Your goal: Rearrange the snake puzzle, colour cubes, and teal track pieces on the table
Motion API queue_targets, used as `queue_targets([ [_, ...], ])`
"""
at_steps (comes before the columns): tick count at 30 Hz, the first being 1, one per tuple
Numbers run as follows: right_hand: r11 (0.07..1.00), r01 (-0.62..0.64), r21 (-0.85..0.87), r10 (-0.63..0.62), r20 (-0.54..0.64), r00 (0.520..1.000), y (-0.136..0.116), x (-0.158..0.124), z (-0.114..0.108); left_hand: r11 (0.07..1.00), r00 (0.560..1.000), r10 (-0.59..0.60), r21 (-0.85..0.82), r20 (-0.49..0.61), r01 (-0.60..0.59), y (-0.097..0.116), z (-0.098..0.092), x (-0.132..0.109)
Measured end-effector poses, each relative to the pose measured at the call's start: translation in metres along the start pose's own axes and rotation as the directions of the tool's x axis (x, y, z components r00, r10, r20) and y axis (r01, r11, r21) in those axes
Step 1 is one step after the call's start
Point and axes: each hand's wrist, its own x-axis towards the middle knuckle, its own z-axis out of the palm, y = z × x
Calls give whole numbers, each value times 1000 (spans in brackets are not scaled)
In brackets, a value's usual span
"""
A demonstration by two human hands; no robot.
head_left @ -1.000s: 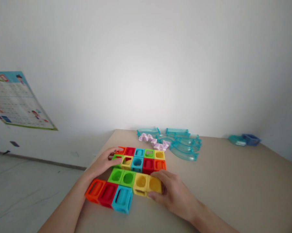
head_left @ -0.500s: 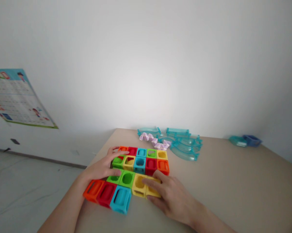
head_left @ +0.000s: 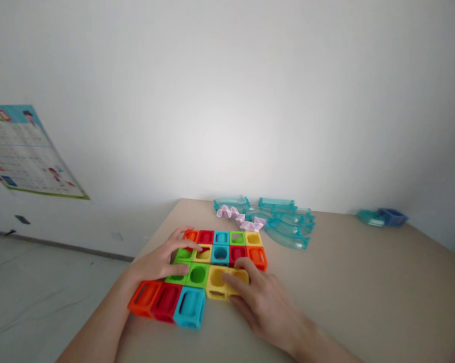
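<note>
Rows of hollow, coloured cube blocks (head_left: 190, 304) lie together on the table. My left hand (head_left: 159, 259) rests against their left side with fingers spread. Its thumb lies on a green block (head_left: 177, 276) in the third row, and its index finger reaches over to a yellow block (head_left: 203, 253) in the second row. At that third row's right end, my right hand (head_left: 267, 305) pinches a yellow block (head_left: 239, 287) between thumb and fingers. Another yellow block (head_left: 216, 282) adjoins it, beside a green block (head_left: 198, 275). The right fingers partly hide the held block.
Behind the blocks lie teal see-through track pieces (head_left: 287, 229) and a pale pink zigzag piece (head_left: 240, 218). A teal piece (head_left: 371, 218) and a blue container (head_left: 393, 217) sit at the far right by the wall. The table's left edge (head_left: 157, 229) runs beside my left arm.
My right hand has pushed the two yellow blocks slightly away from me, up against the second row. The second row's right end has shifted slightly right. My left hand has barely moved.
</note>
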Motion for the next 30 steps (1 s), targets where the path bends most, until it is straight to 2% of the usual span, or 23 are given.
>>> queue_targets([
  [1,999,20,-32,-21,-39,999,-4,-1,1,1000,1000,1,-4,0,-1,0,0,0],
  [3,986,132,-105,-143,-110,984,-14,-1,7,1000,1000,1,0,-10,-1,3,0,1],
  [6,915,342,-213,-387,-223,895,-32,5,25,1000,1000,8,13,-14,-8,7,0,2],
  [7,890,388,-239,-444,-261,857,-39,9,33,1000,1000,11,16,-12,-11,9,1,3],
  [9,865,425,-269,-494,-302,815,-53,21,51,1000,1000,10,17,-4,-10,10,2,4],
  [13,899,369,-236,-437,-427,792,-82,49,81,1000,1000,-18,2,22,18,13,2,4],
  [17,921,346,-178,-389,-375,841,-97,66,88,996,998,-33,-76,47,36,14,1,6],
  [20,910,383,-157,-414,-336,846,-94,67,83,993,998,-23,-114,61,30,15,1,9],
  [23,881,457,-124,-470,-346,812,-90,63,79,994,999,-3,-109,54,9,13,1,10],
  [26,812,577,-90,-562,-392,728,-92,55,81,994,999,15,-112,47,-9,12,2,11],
  [27,802,591,-85,-570,-405,715,-92,52,82,994,999,16,-110,48,-10,12,1,11],
  [28,804,588,-85,-566,-411,715,-92,48,83,994,998,15,-106,53,-10,11,1,11],
  [30,837,538,-101,-528,-408,745,-89,40,83,995,998,17,-99,59,-11,10,0,12],
])
